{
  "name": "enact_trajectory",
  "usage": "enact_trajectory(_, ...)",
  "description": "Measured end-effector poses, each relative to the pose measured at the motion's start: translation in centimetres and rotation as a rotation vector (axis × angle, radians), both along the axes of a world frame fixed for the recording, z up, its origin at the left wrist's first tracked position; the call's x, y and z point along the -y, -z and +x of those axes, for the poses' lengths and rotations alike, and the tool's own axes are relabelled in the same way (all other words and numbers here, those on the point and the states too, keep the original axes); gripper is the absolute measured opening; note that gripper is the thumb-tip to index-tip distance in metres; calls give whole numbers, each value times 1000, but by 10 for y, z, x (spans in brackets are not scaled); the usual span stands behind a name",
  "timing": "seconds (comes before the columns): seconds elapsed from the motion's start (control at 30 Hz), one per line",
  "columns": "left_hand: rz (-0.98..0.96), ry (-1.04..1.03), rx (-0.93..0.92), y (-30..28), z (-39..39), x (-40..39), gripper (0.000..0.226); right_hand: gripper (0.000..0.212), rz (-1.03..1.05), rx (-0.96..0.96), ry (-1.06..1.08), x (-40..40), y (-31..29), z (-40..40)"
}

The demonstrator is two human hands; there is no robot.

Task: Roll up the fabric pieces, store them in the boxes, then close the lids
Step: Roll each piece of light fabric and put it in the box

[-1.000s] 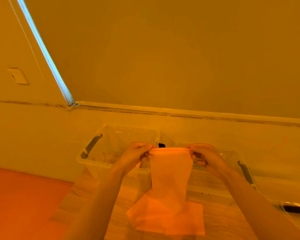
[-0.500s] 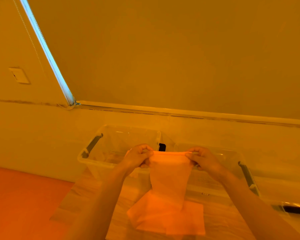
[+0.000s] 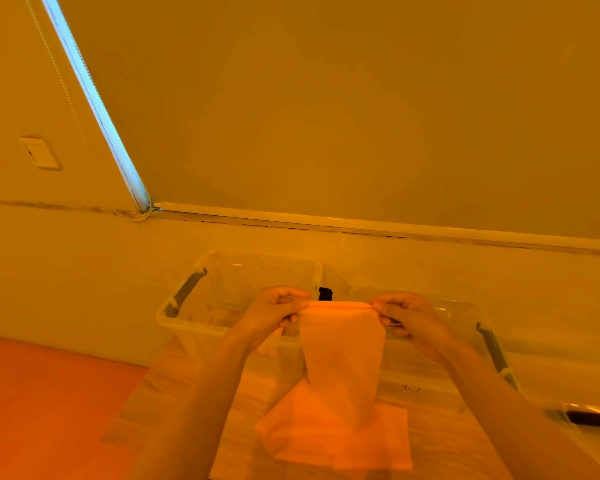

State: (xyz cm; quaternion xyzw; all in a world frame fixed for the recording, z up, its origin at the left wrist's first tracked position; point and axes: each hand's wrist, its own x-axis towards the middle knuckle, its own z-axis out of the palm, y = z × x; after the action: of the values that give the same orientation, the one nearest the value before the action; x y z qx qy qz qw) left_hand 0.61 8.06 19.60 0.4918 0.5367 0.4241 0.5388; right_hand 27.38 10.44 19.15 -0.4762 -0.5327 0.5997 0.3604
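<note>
Between the two hands, the cloth is hanging, its top edge beginning to curl into a roll; the left hand is pinching the 9 o'clock corner, the right hand the 3 o'clock corner. Its lower end is trailing on the table. Rolling is judged barely begun; storing and lidding are remaining. Two clear boxes are standing open at 12 o'clock, against a wall below a blind.

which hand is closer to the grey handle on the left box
Left. The left hand hovers over that box, right of the grey handle; the right hand is over the other box.
</note>
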Motion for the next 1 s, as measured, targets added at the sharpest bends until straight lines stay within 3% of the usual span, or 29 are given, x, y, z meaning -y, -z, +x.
enact_trajectory(0.33,-42,28,-235,6,-2,0,13,14,24,191,-7,4,6,-7)
enact_trajectory(0.43,-15,16,-147,9,1,0,11,12,46,188,14,4,5,-9)
enact_trajectory(0.63,-59,-29,113,7,4,-1,20,17,-56,-19,56,-3,8,-5)
enact_trajectory(0.73,-45,-16,84,6,1,0,17,15,-75,-66,47,-5,9,-2)
enact_trajectory(1.0,-14,8,-92,4,-2,1,18,21,2,59,4,-1,9,6)
